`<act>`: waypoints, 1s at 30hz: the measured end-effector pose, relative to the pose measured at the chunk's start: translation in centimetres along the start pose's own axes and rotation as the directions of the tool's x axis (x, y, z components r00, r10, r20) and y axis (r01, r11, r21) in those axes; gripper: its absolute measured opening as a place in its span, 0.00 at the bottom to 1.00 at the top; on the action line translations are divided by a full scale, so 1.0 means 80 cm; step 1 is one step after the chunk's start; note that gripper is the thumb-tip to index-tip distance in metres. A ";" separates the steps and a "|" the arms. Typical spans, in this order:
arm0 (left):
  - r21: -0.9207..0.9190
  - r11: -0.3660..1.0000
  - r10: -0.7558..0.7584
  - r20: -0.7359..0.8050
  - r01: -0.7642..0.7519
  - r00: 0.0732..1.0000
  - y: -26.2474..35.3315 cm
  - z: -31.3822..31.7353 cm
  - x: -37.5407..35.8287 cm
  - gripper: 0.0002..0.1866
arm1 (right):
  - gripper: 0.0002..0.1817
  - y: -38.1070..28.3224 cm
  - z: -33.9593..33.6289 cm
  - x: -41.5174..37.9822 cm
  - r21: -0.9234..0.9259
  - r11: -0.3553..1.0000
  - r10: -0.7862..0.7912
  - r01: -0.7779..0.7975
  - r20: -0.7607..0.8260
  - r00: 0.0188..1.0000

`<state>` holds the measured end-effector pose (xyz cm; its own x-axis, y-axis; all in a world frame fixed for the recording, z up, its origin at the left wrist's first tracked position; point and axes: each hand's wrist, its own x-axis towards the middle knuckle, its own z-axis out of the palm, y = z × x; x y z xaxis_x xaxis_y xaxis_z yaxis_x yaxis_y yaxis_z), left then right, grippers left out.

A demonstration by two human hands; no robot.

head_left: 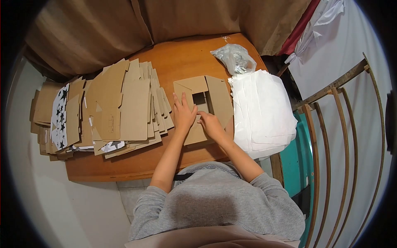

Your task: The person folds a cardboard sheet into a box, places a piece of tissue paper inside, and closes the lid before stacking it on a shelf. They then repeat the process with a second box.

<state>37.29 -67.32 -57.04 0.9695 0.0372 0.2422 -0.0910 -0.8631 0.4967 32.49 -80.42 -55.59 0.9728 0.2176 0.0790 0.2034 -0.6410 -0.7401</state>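
A flattened-looking brown cardboard box [221,99] lies in front of me on the table, with a dark rectangular gap near its middle. My left hand [184,112] rests on the box's left side, fingers stretched out along the cardboard. Close beside it, my right hand [211,124] has its fingers curled at the inner edge of a flap, which it seems to pinch; the fingertips are partly hidden. Both forearms reach in from the near edge of the table.
Left of the box stand stacked folded cardboard pieces [134,99], with star-printed sheets [60,118] among them. A pile of white paper [264,111] sits at the right. Behind it is a clear plastic bag [235,58] on the orange-brown table [182,56]. A wooden rack [331,89] stands further right.
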 end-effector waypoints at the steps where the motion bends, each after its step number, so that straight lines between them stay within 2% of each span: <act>1: -0.021 1.000 -0.011 0.005 0.011 1.000 0.000 0.000 0.000 0.39 | 0.14 0.000 0.000 0.000 0.002 1.000 -0.002 0.002 0.000 1.000; 3: -0.016 1.000 -0.002 -0.002 0.002 1.000 -0.004 0.003 0.000 0.39 | 0.14 -0.001 -0.001 -0.003 0.050 0.991 -0.111 0.122 -0.179 0.978; 4: -0.012 1.000 0.006 -0.010 -0.007 1.000 -0.005 0.003 0.000 0.39 | 0.14 -0.011 -0.012 -0.006 0.049 0.991 -0.110 0.121 -0.181 0.977; 6: -0.021 1.000 0.005 -0.007 -0.005 1.000 -0.006 0.004 0.001 0.40 | 0.18 -0.034 -0.041 -0.015 -0.177 0.947 -0.320 0.268 -0.453 0.832; 7: -0.030 1.000 0.001 -0.005 -0.001 1.000 -0.007 0.004 0.001 0.40 | 0.18 -0.042 -0.053 -0.020 -0.177 0.948 -0.318 0.266 -0.455 0.832; 9: -0.042 0.999 -0.009 0.002 0.009 1.000 -0.007 0.003 0.002 0.40 | 0.26 -0.050 -0.072 -0.029 -0.424 0.904 -0.261 -0.050 -0.643 0.720; 10: -0.055 0.998 -0.021 0.009 0.021 1.000 -0.006 0.002 0.002 0.40 | 0.26 -0.040 -0.074 -0.028 -0.424 0.904 -0.260 -0.054 -0.645 0.719; 12: -0.079 0.996 -0.034 0.021 0.036 0.999 -0.005 0.000 0.004 0.41 | 0.29 -0.012 -0.071 -0.020 -0.002 1.000 -0.015 0.019 -0.689 0.724; 13: -0.100 0.994 -0.052 0.030 0.054 0.998 -0.004 -0.002 0.005 0.42 | 0.27 -0.004 -0.068 -0.018 0.166 0.986 0.090 0.024 -0.643 0.760; 14: -0.101 0.993 -0.050 0.029 0.053 0.998 -0.004 -0.005 0.006 0.42 | 0.27 0.004 -0.066 -0.021 0.165 0.986 0.089 0.024 -0.645 0.759; 15: -0.125 0.988 -0.079 0.097 0.091 0.992 -0.001 -0.012 0.008 0.44 | 0.26 -0.011 -0.076 -0.023 0.274 0.950 0.262 -0.151 -0.434 0.862; 16: -0.145 0.981 -0.106 0.166 0.131 0.980 -0.002 -0.015 0.010 0.46 | 0.25 -0.024 -0.083 -0.025 0.334 0.880 0.414 -0.339 -0.185 0.891; 17: -0.145 0.981 -0.107 0.164 0.131 0.981 -0.005 -0.015 0.012 0.46 | 0.24 -0.034 -0.080 -0.025 0.233 0.900 0.407 -0.367 -0.155 0.900; 18: -0.181 0.974 -0.107 0.165 0.136 0.981 -0.010 -0.011 0.014 0.47 | 0.24 -0.031 -0.067 -0.025 0.233 0.900 0.407 -0.367 -0.154 0.900; 19: -0.216 0.966 -0.106 0.166 0.141 0.980 -0.014 -0.007 0.017 0.48 | 0.25 -0.023 -0.049 -0.022 0.108 0.989 0.123 -0.096 -0.285 0.951; 20: -0.215 0.966 -0.107 0.166 0.142 0.980 -0.018 -0.004 0.019 0.48 | 0.26 -0.014 -0.034 -0.021 -0.049 0.984 -0.180 0.174 -0.370 0.911; 21: -0.263 0.954 -0.098 0.185 0.146 0.978 -0.023 0.000 0.020 0.48 | 0.26 -0.015 -0.027 -0.021 -0.047 0.983 -0.180 0.175 -0.369 0.912; 22: -0.310 0.939 -0.089 0.203 0.150 0.975 -0.028 0.003 0.021 0.48 | 0.27 -0.016 -0.020 -0.020 -0.122 0.981 -0.182 0.152 -0.294 0.938; 23: -0.307 0.939 -0.092 0.202 0.152 0.975 -0.033 0.007 0.021 0.48 | 0.29 -0.017 -0.012 -0.020 -0.199 0.971 -0.178 0.135 -0.218 0.960; 24: -0.316 0.936 -0.088 0.217 0.156 0.972 -0.036 0.010 0.021 0.49 | 0.29 -0.018 -0.004 -0.020 -0.197 0.971 -0.179 0.136 -0.217 0.960; 26: -0.327 0.932 -0.084 0.230 0.158 0.969 -0.041 0.016 0.020 0.51 | 0.29 -0.018 0.009 -0.022 -0.402 0.911 -0.147 0.091 -0.110 0.983; 30: -0.331 0.933 -0.068 0.222 0.141 0.973 -0.036 0.011 0.018 0.51 | 0.31 -0.020 0.018 -0.019 -0.379 0.925 -0.085 0.035 -0.118 0.989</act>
<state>39.13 -65.22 -58.86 0.9997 -0.0171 0.0167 -0.0238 -0.6336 0.7733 30.54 -78.64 -55.50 0.9582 0.1832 0.2199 0.2636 -0.8642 -0.4285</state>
